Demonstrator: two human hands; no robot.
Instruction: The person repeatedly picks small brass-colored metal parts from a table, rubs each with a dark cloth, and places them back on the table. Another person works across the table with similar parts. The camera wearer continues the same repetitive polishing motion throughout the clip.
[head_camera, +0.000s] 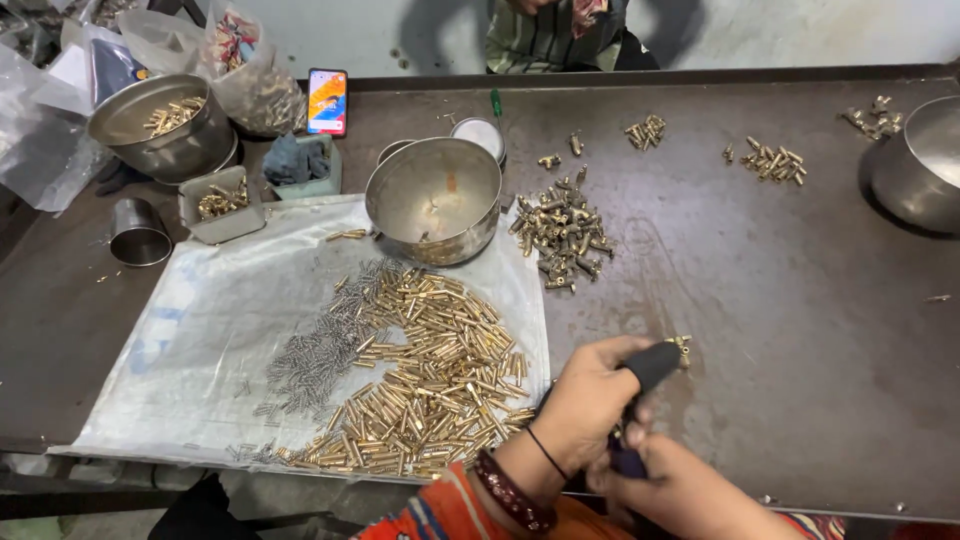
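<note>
Low in the frame, my left hand (585, 400) is closed around a black-handled tool (650, 365) with a small brass fitting (682, 346) at its tip; my right hand (680, 490) clamps its lower end. I'd brace both wrists against the worktop (780, 330).

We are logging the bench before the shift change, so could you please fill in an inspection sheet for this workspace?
Surface: dark metal table, partly covered by a white plastic sheet.
Job's things: dark-handled tool with a small brass part at its tip; brass pins and thin grey pins heaped on the sheet.
Clutter: steel bowl, assembled brass fittings, small trays, a cup, a phone, plastic bags.
Grippers: left hand grips the tool's handle; right hand holds its lower end.
Cables: nothing seen.
Surroundings: another person sits across the table.
</note>
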